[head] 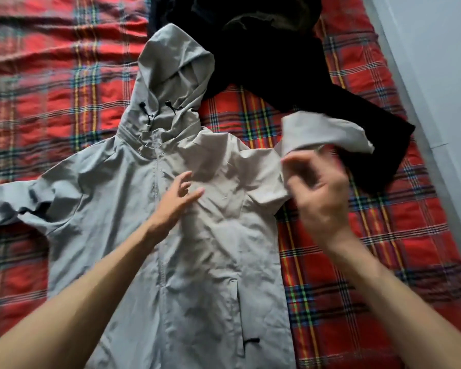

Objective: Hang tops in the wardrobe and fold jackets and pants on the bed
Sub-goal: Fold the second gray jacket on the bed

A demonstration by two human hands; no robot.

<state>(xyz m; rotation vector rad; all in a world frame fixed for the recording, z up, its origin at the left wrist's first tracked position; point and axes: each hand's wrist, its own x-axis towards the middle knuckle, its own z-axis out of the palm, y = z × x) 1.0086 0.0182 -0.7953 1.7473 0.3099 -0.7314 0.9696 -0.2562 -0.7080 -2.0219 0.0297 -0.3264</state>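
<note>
A grey hooded jacket (213, 235) lies face up on the bed, zipper shut, hood pointing away from me. Its left sleeve stretches out flat to the left. My left hand (176, 201) rests flat on the chest beside the zipper, fingers spread. My right hand (320, 193) is blurred by motion and pinches the jacket's right sleeve (328, 134), which is lifted off the bed and bent back over the hand. Black garments (277, 49) lie in a heap beyond the hood, one dark leg or sleeve running toward the right.
The bed is covered by a red plaid blanket (357, 275). A pale wall (442, 75) runs along the bed's right edge. Bare blanket shows at the left and lower right of the jacket.
</note>
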